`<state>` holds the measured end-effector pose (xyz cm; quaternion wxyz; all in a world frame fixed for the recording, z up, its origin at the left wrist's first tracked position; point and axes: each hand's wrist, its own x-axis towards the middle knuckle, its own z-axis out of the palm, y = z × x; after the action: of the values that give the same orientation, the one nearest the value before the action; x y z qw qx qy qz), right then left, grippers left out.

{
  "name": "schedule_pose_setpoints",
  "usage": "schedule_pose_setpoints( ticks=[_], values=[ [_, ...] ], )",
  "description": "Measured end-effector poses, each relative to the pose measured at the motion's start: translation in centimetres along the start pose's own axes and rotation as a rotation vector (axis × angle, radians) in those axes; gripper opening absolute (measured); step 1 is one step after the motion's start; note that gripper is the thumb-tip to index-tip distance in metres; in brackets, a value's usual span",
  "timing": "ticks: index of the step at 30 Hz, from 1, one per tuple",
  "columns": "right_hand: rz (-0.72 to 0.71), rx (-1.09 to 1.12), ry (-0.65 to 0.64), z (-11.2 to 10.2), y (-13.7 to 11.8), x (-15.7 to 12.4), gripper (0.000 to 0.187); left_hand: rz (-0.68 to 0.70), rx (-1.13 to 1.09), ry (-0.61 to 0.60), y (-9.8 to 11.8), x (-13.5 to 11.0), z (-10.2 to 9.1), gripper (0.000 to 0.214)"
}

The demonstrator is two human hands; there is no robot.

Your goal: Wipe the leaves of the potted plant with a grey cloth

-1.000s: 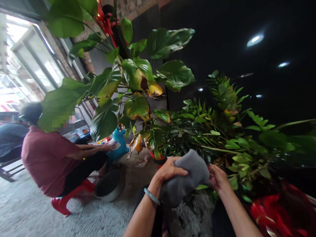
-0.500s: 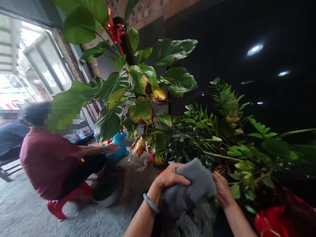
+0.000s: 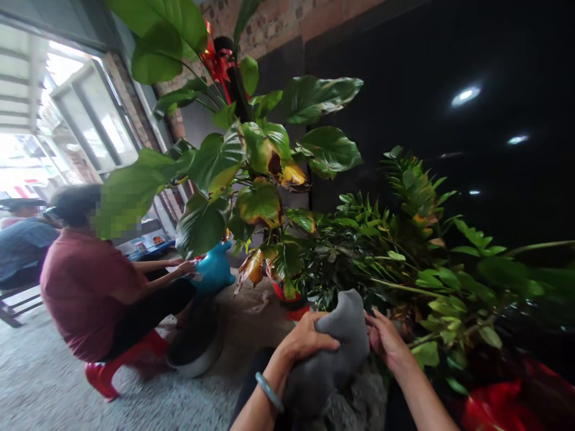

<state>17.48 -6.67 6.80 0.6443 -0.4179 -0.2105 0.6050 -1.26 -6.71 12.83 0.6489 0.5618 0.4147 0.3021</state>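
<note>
L hand (image 3: 309, 340) clamped on grey cloth (image 3: 348, 338), near centre; R hand (image 3: 387, 340) at cloth's right edge, can't tell if gripping. Leafy plants (image 3: 404, 251) crowd far side & right; big leaf (image 3: 128, 191) partly hides seated person (image 3: 85, 287) on red stool (image 3: 119, 362), left. Basin (image 3: 197, 364) betw. stool & cloth; red plastic (image 3: 496, 404) near right.

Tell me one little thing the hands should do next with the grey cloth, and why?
Perhaps the right hand should gently tug the grey cloth sideways by its edge. The left hand grips the cloth with its thumb across it, the right hand is at the opposite edge, and the cloth looks curved rather than flat.
</note>
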Motion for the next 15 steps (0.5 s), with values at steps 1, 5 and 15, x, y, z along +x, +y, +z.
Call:
schedule_pose_setpoints(
  ticks=[1,5,15],
  values=[
    [0.008,-0.004,-0.005,0.0,0.0,0.0,0.040,0.019,-0.001,0.003,1.0,-0.6,-0.1,0.036],
    [0.021,-0.002,0.028,-0.3,-0.4,0.2,0.041,0.277,-0.093,0.279,5.9,-0.9,-1.5,0.046],
    [0.132,-0.068,0.012,1.7,1.1,-1.2,0.032,-0.007,0.142,0.204,-1.1,-1.8,-2.5,0.026]
  ],
)
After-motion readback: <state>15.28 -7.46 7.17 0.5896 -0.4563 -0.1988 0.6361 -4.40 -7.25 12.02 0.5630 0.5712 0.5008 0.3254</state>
